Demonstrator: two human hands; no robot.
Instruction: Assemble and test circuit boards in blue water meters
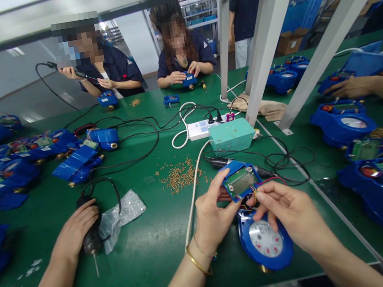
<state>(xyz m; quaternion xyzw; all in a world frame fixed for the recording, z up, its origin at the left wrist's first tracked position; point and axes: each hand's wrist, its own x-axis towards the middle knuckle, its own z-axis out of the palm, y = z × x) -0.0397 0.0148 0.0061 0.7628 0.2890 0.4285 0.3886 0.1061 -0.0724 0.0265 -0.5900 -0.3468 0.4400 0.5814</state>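
A blue water meter (265,243) with a white dial lies on the green table (157,246) in front of me. My left hand (212,217), with a gold bangle on the wrist, is closed on the left edge of a blue display module (241,181) with a grey LCD board, which it holds tilted above the meter. My right hand (290,217) is just right of it. Its fingertips pinch the thin red and yellow wires (254,195) that run from the module down into the meter.
Another person's hand (76,229) at the left grips an electric screwdriver (92,239) beside a plastic bag (123,215). Loose brass screws (182,176), a teal box (232,134), a power strip (203,128) and cables lie ahead. Blue meters (344,121) crowd both sides. Two people work opposite.
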